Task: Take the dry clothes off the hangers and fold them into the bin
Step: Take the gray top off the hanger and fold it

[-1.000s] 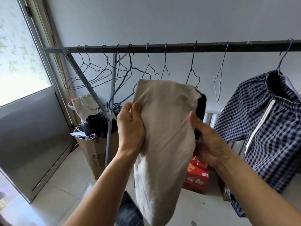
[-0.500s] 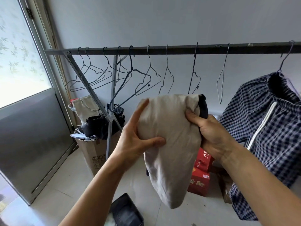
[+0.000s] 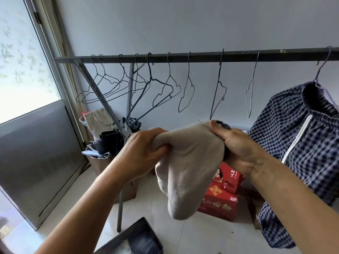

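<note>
Below the dark metal clothes rail (image 3: 201,57), the beige folded cloth garment (image 3: 190,167) hangs free of any hanger, held between both hands. The left hand (image 3: 145,149) pinches its upper left corner, fingers curled into the fabric. The right hand (image 3: 238,149) grips the upper right edge, thumb on top. The garment's long axis runs straight down from the rail. The dark grey bin (image 3: 119,235) sits farther below the rail, down-left of the hanging end, so the left hand looks nearer for lowering it in.

The left hand (image 3: 141,151) and right hand (image 3: 238,149) are bare, the forearms (image 3: 88,208) uncovered.
</note>
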`<state>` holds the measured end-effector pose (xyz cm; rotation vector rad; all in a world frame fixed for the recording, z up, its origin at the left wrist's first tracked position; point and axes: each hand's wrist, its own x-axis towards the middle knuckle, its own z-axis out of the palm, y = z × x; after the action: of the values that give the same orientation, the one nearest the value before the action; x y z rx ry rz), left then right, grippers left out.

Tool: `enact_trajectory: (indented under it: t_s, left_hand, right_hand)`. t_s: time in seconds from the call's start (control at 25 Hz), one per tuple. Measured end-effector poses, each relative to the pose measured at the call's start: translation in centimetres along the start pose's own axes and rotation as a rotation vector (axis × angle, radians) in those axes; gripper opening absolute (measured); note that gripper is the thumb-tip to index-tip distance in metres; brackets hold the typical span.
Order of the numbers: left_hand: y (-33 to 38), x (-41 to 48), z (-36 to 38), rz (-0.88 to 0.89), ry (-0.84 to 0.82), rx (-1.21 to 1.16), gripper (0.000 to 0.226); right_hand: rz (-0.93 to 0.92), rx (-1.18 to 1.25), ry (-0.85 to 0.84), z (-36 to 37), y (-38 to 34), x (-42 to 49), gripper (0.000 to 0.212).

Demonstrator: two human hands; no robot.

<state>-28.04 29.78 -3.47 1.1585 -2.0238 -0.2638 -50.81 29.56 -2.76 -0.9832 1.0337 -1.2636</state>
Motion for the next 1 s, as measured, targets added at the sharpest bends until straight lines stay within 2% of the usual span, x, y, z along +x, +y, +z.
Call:
enact_trajectory:
  t_s: [0.12, 0.2, 0.32, 0.44, 0.52, 0.6, 0.64, 0.76, 0.88, 1.0]
  left_hand:
    - [0.1, -0.2, -0.2, -0.092, 0.148, -0.079, 0.021]
    - [-0.2, -0.4, -0.3, -0.143, 0.171, -0.112, 0.023]
    - [-0.6, -0.6, -0.3, -0.204, 0.200, -0.144, 0.029]
    - [-1.0, -0.9, 0.0, -0.237, 0.122, -0.386, 0.031]
    - [-1.1, -1.3, 0.8, -0.258, 0.073, -0.666, 0.029]
    - [-0.4, -1.5, 1.8, -0.307, 0.114, -0.940, 0.011]
    - [-0.1, -1.7, 2.3, -0.334, 0.141, -1.018, 0.020]
    - [0.0, -1.9, 3.7, -0.397, 0.182, -1.129, 0.042]
    - [0.2, -2.0, 4.8, -0.467, 0.256, -1.172, 0.045]
    - [0.1, -2.3, 5.8, -0.607, 0.318, -1.297, 0.039]
  right_hand:
    - [-0.062, -0.071, -0.182, -0.3, 0.0, -0.5, 0.059]
    - [-0.113, -0.133, -0.244, -0.3, 0.0, -0.9, 0.048]
    - [-0.159, -0.105, -0.137, 0.1, 0.0, -0.8, 0.024]
    - [-0.266, -0.121, -0.021, 0.7, 0.0, -0.4, 0.012]
    - [-0.356, -0.190, 0.078, 1.0, 0.4, 0.0, 0.014]
    - [-0.494, -0.342, 0.198, 1.2, 0.8, 0.3, 0.019]
    - [-0.562, -0.418, 0.248, 1.3, 0.9, 0.5, 0.021]
    - [-0.691, -0.605, 0.343, 1.3, 0.8, 1.3, 0.024]
    - [-0.690, -0.747, 0.406, 1.0, 0.9, 2.3, 0.032]
    - [-0.622, -0.786, 0.417, 1.2, 1.5, 2.9, 0.040]
